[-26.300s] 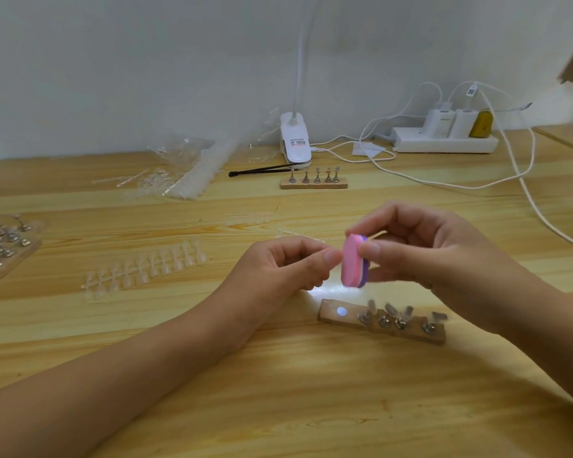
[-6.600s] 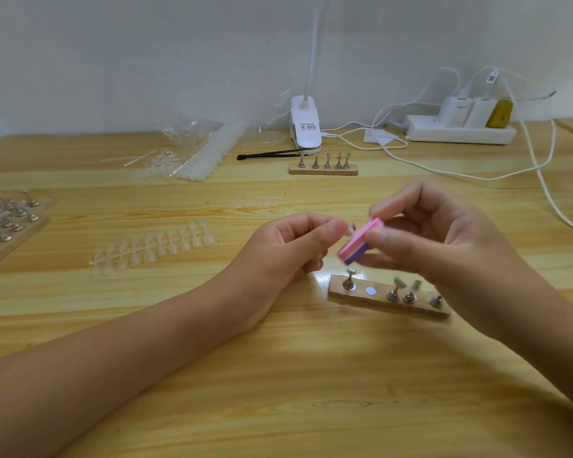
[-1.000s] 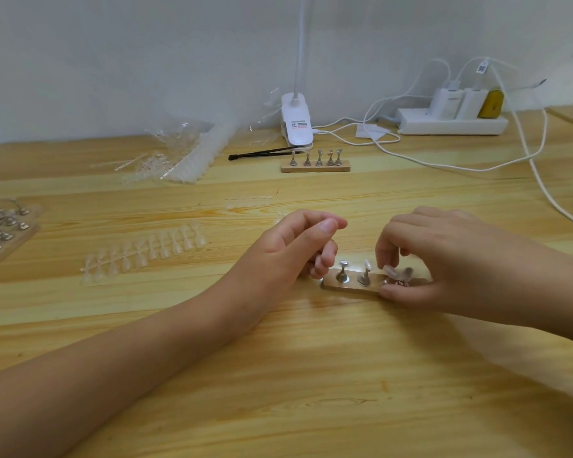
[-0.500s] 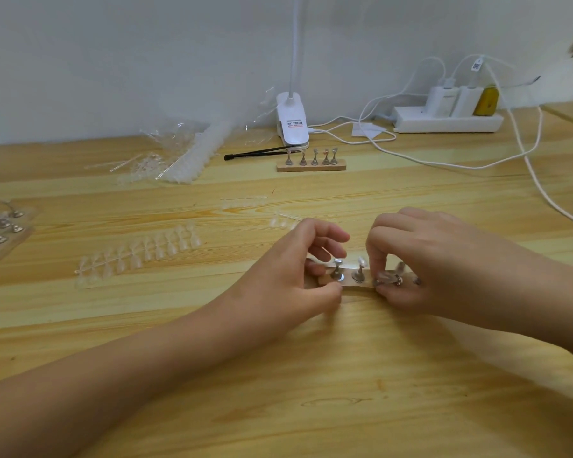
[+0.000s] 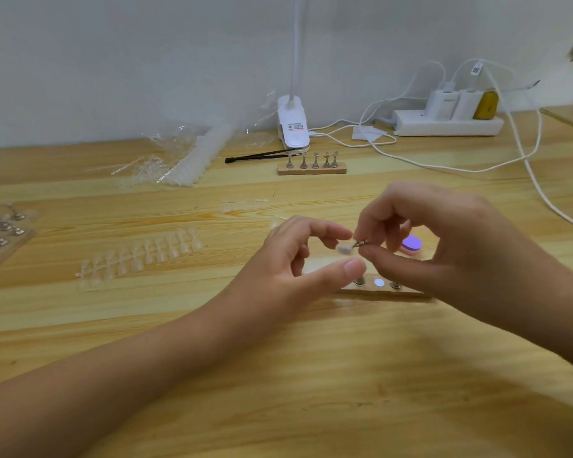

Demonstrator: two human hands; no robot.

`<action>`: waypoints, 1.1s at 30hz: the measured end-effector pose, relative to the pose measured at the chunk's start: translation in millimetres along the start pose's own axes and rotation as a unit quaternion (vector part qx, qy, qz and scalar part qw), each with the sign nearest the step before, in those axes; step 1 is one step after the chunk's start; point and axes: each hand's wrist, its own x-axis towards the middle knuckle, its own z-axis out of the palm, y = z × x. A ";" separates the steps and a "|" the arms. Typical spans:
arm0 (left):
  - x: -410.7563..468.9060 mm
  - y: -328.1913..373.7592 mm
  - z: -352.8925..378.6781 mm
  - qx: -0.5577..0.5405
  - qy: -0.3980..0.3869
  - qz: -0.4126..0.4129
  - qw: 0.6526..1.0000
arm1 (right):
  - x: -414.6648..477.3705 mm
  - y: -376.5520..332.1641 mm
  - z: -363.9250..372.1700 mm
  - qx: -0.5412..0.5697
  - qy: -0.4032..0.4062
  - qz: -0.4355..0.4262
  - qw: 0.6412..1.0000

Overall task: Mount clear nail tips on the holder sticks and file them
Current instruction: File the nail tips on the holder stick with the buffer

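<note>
Just right of the frame's centre, the right hand (image 5: 444, 246) is pinching a small metal holder stick (image 5: 360, 243) between thumb and forefinger. The stick is lying nearly level, its long axis running left to right, with the clear nail tip (image 5: 344, 249) on its end pointing toward the left of the frame. The left hand (image 5: 295, 266) is sitting just left of it, thumb and forefinger curled and parted around the nail tip; whether they are touching it is not clear.

Below the hands, a wooden base (image 5: 382, 289) is lying on the wooden table (image 5: 278, 375), partly covered by both hands. It is showing two metal stick feet and one bare round silver spot between them. Behind the right hand's fingers, a pink and purple file block (image 5: 411, 244) is resting on the table.

At centre left, a strip of clear nail tips (image 5: 139, 252) is lying flat. At the upper left, more strips are sitting with a crumpled clear bag (image 5: 179, 150). At upper centre, a second wooden base (image 5: 312, 166) is carrying five upright sticks, beside a white lamp clamp (image 5: 293, 125) and black tweezers (image 5: 258, 156). A white power strip (image 5: 447, 125) with plugs and cables is occupying the upper right. At the left edge, a tray (image 5: 4, 239) is holding more metal sticks.
</note>
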 end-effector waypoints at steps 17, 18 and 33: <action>3.2 -0.4 -8.1 -0.140 -0.049 0.015 0.989 | 4.2 7.0 20.6 0.286 -0.011 0.143 0.947; 3.9 -0.5 -8.2 -0.150 -0.047 0.010 0.987 | 4.3 6.7 21.1 0.281 -0.011 0.143 0.949; 5.8 -1.1 -8.8 -0.176 -0.033 -0.028 0.983 | 5.1 23.0 2.1 0.105 0.059 0.009 0.993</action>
